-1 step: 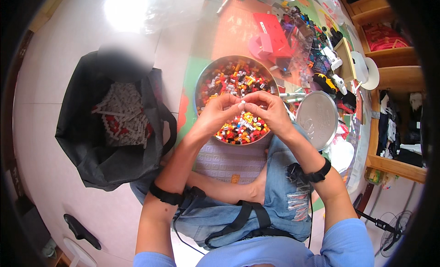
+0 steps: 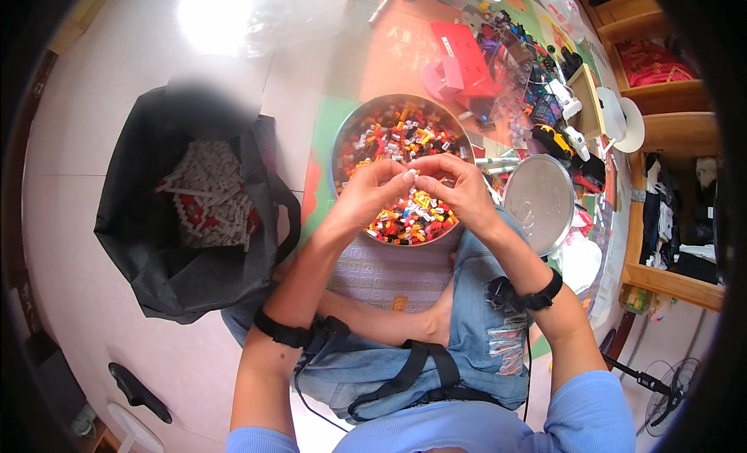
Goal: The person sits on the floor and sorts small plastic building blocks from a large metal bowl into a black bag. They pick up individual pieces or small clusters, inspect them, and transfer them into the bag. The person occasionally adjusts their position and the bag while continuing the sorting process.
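Over a round metal tin (image 2: pixel 337 159) full of small red, yellow, black, white and orange toy building bricks (image 2: pixel 412 219), my two hands meet fingertip to fingertip. My left hand (image 2: pixel 372 192) and my right hand (image 2: pixel 461 190) both pinch a tiny white toy brick (image 2: pixel 411 173) between thumb and finger. The fingertips cover most of that piece, so I cannot tell whether it is one brick or two joined. Bricks lie heaped in the tin beneath and around both hands.
To the left stands a black fabric bag (image 2: pixel 132 243) with many white and some red brick pieces (image 2: pixel 210 192). A round metal lid (image 2: pixel 537 204) rests by my right forearm. Farther off are a red box (image 2: pixel 465 60), mixed toy parts (image 2: pixel 552 103) and wooden shelves (image 2: pixel 669 103).
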The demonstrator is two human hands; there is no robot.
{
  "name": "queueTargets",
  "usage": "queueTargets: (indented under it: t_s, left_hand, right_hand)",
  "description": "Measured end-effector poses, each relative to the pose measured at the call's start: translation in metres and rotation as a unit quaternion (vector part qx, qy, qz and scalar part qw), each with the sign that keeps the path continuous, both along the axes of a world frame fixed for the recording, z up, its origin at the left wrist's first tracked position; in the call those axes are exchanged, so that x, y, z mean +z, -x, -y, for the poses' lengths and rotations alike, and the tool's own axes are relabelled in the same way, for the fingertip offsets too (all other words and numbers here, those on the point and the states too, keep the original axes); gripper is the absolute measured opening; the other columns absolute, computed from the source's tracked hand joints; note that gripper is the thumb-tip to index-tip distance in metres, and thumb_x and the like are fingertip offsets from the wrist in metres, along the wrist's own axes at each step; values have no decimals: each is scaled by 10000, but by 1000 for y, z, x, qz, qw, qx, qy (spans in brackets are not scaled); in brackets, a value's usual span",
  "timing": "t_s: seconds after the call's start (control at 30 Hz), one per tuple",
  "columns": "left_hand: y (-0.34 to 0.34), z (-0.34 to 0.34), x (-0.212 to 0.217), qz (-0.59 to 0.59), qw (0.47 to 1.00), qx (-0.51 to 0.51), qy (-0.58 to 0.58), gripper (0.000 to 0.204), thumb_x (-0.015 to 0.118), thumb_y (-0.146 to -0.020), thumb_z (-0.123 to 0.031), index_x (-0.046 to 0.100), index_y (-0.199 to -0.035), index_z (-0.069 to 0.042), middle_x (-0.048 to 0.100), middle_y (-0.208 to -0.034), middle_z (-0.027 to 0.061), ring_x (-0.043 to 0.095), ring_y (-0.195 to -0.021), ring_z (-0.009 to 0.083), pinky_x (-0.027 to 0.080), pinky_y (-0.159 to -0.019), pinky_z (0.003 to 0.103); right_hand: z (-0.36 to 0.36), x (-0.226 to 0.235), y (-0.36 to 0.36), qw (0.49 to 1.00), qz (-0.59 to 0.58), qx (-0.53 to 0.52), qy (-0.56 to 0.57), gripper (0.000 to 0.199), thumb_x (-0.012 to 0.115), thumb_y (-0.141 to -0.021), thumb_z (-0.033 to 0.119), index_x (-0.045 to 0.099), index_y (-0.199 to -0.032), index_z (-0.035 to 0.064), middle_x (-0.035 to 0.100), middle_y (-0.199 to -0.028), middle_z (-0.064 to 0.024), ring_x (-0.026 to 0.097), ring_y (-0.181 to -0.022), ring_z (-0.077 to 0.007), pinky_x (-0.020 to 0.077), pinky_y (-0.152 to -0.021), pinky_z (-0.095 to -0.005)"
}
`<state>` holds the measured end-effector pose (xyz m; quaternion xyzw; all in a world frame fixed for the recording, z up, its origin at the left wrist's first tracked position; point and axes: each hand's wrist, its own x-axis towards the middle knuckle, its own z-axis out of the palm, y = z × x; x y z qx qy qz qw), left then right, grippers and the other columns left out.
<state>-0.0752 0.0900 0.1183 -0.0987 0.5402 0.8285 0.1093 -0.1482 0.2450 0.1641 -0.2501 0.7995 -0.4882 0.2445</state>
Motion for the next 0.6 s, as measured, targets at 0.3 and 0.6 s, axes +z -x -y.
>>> queueTargets:
  t_s: [0.3, 0.6]
  left_hand:
    - [-1, 2, 5, 7, 999, -26, -28, 205, 561, -863, -280, 536, -792, -88, 425, -622, -79, 340, -530, 2, 254, -479, 163]
    - [-2, 5, 13, 50, 995, -88, 6, 216, 531, -870, -294, 564, -871, -80, 462, -676, -64, 345, -544, 3, 265, -494, 154]
  right_hand:
    - [-1, 6, -4, 997, -74, 37, 2, 184, 644, -776, 116, 627, -927, 13, 604, -879, -77, 610, -788, -139, 509, -702, -255]
    - [-8, 8, -5, 983, 125, -68, 117, 228, 613, -814, 92, 574, -1018, -3, 614, -869, -37, 584, -780, -75, 493, -683, -217]
